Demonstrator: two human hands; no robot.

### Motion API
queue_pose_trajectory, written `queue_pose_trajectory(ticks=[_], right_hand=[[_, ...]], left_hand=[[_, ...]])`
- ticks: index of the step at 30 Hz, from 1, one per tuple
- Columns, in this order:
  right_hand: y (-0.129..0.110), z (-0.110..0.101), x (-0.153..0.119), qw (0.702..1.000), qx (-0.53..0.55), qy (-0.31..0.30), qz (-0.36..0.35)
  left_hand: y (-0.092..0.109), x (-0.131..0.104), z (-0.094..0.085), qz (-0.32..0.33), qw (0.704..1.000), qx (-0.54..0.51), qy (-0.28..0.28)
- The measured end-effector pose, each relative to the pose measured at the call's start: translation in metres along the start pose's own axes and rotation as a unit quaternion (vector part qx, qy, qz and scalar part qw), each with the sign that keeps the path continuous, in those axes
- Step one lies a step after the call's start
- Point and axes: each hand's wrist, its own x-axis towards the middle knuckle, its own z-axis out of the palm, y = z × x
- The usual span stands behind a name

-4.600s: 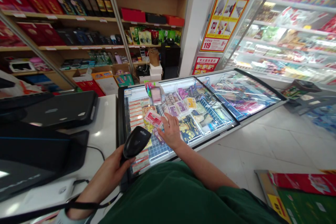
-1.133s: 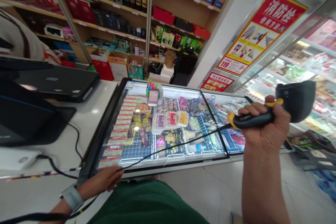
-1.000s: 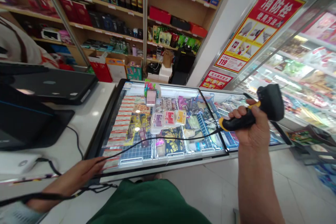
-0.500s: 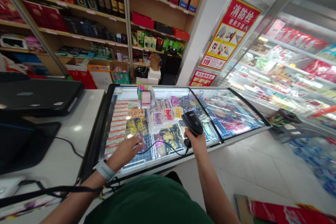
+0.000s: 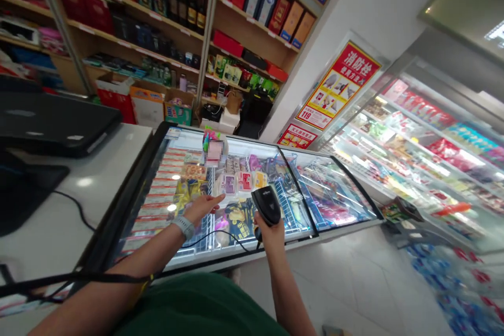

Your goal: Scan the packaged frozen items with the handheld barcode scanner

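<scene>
My right hand (image 5: 271, 231) grips a black handheld barcode scanner (image 5: 266, 206) by its handle, its head tilted up and to the left. A black cable (image 5: 220, 233) runs from the scanner to the left. My left hand (image 5: 202, 209), with a pale watch on the wrist, reaches over the glass with its index finger stretched out and holds nothing. Its fingertip is near a clear pack with a purple label (image 5: 227, 185); whether they touch I cannot tell. Beside it lie a red-labelled pack (image 5: 244, 181) and a yellow-labelled pack (image 5: 259, 180).
Under the packs is a glass-topped chest freezer (image 5: 293, 153) with frozen goods inside. A colourful object (image 5: 210, 139), partly blurred out, stands at its far edge. To the left is a counter (image 5: 129, 139) with a black machine (image 5: 59, 118). Shelves and a lit display fridge (image 5: 429, 142) stand beyond.
My left hand has moved forward and to the right, towards the purple-labelled pack, its index finger now stretched out. The view has tilted and shifted; the scanner stays in my right hand.
</scene>
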Motion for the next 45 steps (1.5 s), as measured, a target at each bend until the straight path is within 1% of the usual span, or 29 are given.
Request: queue_pose_trajectory(ticks=[4, 8, 12, 16, 23, 30, 35, 39, 45], right_hand=[[0.002, 0.001, 0.005, 1.0, 0.012, -0.007, -0.009], [0.006, 0.0, 0.006, 1.0, 0.013, -0.016, 0.004], [0.009, 0.0, 0.007, 0.999, -0.011, -0.038, 0.003], [0.011, 0.0, 0.014, 0.998, -0.023, -0.053, -0.02], [0.017, 0.004, 0.023, 0.992, -0.076, -0.076, -0.06], [0.023, 0.002, 0.023, 0.988, -0.114, -0.101, -0.038], [0.028, -0.002, 0.022, 0.983, -0.132, -0.127, -0.031], [0.027, -0.002, 0.019, 0.98, -0.145, -0.131, -0.048], [0.025, 0.0, 0.014, 0.978, -0.147, -0.139, -0.056]], left_hand=[[-0.002, 0.009, 0.013, -0.009, 0.997, -0.056, 0.045], [-0.004, 0.014, 0.014, -0.004, 0.994, -0.086, 0.072], [-0.006, 0.015, 0.009, 0.003, 0.99, -0.111, 0.088], [-0.011, 0.021, 0.002, 0.017, 0.985, -0.136, 0.102], [-0.021, 0.032, -0.015, 0.057, 0.979, -0.155, 0.121], [-0.025, 0.038, -0.027, 0.085, 0.977, -0.135, 0.142], [-0.025, 0.039, -0.032, 0.118, 0.975, -0.102, 0.158], [-0.02, 0.037, -0.037, 0.158, 0.97, -0.07, 0.172], [-0.009, 0.031, -0.053, 0.22, 0.954, -0.016, 0.203]])
